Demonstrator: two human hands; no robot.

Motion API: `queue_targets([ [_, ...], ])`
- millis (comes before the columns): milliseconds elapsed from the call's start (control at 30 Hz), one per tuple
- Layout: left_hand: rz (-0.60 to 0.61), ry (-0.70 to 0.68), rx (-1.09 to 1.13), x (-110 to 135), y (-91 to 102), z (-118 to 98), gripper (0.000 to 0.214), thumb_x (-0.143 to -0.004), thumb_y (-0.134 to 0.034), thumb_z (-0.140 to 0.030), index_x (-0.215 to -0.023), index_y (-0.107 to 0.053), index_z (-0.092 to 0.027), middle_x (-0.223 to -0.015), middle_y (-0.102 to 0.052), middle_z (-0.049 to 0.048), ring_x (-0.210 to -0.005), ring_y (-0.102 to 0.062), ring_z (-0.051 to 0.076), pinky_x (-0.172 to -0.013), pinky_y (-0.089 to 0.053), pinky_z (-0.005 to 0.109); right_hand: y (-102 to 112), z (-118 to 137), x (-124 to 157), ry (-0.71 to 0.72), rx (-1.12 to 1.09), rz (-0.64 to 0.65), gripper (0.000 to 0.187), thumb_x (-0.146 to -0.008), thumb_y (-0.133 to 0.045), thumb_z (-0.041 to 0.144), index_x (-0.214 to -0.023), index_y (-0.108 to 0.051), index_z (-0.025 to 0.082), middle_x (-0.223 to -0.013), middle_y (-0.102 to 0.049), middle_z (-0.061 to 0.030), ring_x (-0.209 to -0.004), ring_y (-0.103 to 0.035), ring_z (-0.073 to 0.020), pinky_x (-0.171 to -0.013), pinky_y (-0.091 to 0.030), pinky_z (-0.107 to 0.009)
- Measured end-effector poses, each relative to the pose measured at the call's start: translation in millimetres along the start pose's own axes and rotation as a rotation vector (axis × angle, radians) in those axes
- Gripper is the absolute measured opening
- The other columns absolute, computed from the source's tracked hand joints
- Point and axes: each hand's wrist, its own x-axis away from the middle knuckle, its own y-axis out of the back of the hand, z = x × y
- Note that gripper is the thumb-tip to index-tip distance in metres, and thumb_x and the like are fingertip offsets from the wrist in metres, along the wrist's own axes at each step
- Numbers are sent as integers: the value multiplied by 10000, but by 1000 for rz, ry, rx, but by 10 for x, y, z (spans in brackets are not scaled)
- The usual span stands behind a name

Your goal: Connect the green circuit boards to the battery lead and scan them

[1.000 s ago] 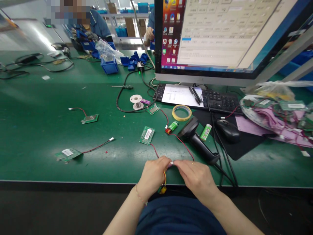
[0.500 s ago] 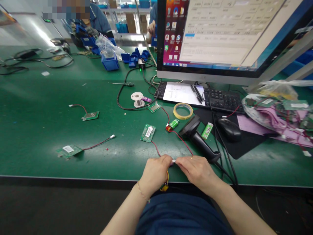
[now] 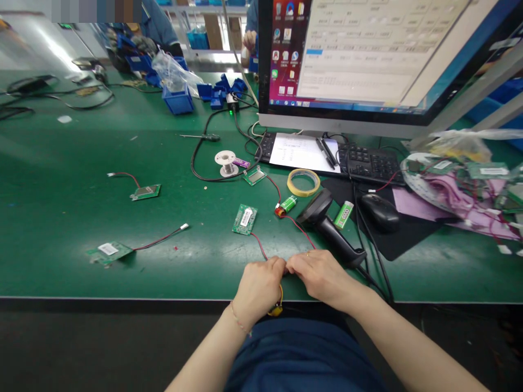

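Observation:
My left hand and my right hand are closed in a pinch, fingertips meeting near the table's front edge. A red wire runs from a green circuit board into my left fingers. Into my right fingers goes another red wire, coming from a green battery. The fingers cover the wire ends. Below my left hand hangs a small yellow part on a yellow wire; what it is, I cannot tell.
A black barcode scanner lies right of my hands, beside a loose green battery and a mouse. Boards with wires lie left. Yellow tape, a solder spool, a keyboard and a monitor stand further back.
My right hand has closed in against the left fingertips, hiding the white connector that showed between them. The whole view has shifted slightly; the things on the table lie as before.

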Motion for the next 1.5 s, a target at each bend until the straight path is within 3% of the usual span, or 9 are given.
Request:
queue_targets([
  [167, -3, 5, 42, 23, 33, 19, 172, -821, -351, -121, -783, -499, -200, -719, -631, -5, -631, -603, 173, -522, -365, 281, -103, -32, 28, 71, -38, -127, 247, -804, -320, 41, -645, -442, 185, -574, -439, 21, -522, -363, -118, -528, -259, -253],
  [467, -27, -24, 86, 16, 40, 29, 204, -879, -305, -181, -912, -504, -206, -814, -607, -5, -652, -595, 158, -558, -446, 268, -38, -96, -18, 45, 48, -40, 227, -803, -348, 36, -677, -468, 182, -587, -475, 21, -538, -406, -120, -544, -279, -251],
  [600, -370, 23, 122, 148, 80, 103, 350, -860, -350, -138, -1199, -368, -227, -1197, -424, 85, -773, -566, 111, -668, -494, 251, 137, -113, 6, -104, 156, -29, 134, -848, -415, 103, -771, -499, 173, -670, -559, 0, -598, -491, -132, -580, -326, -255],
  [767, -746, 96, -73, 333, 197, 109, 391, -815, -447, -88, -1197, -408, -160, -1178, -379, 141, -1010, -474, 204, -834, -447, 346, 142, 362, 70, -49, -38, -195, 143, -835, -523, 298, -899, -518, 170, -812, -604, -39, -753, -556, -164, -685, -384, -277],
  [867, -759, 113, -153, 374, 262, 45, 411, -791, -495, -74, -1187, -430, -162, -1087, -430, 125, -981, -473, 215, -805, -425, 342, 25, 733, 30, -172, -321, -182, 345, -802, -512, 482, -935, -521, 164, -714, -593, -6, -623, -540, -137, -588, -378, -255],
  [1000, -760, 80, -225, 383, 277, 22, 354, -800, -513, -108, -1148, -464, -149, -961, -486, 90, -854, -490, 184, -717, -401, 307, -56, 878, -85, -439, -606, -93, 137, -850, -466, 285, -787, -536, 185, -576, -501, 48, -496, -440, -83, -502, -314, -216],
  [1167, -712, 40, -204, 427, 249, 104, 328, -794, -554, -199, -1113, -498, -148, -878, -500, 66, -760, -493, 158, -655, -412, 278, -33, 755, -167, -489, -822, 32, 138, -808, -448, 186, -671, -461, 184, -509, -398, 72, -441, -362, -54, -453, -268, -190],
  [1333, -750, 6, -148, 553, 187, 179, 300, -733, -587, -48, -997, -579, -191, -942, -529, 78, -867, -521, 185, -747, -445, 315, 4, 738, -194, -531, -820, 9, 131, -789, -452, 183, -658, -442, 184, -506, -387, 72, -442, -351, -51, -449, -259, -184],
  [1500, -908, 38, 261, 556, 124, 222, 244, -729, -607, -60, -917, -503, -175, -792, -592, 1, -692, -578, 80, -622, -491, 179, 26, 776, -289, -446, -781, 107, 116, -738, -472, 152, -629, -446, 183, -488, -392, 76, -430, -348, -45, -443, -243, -181],
])
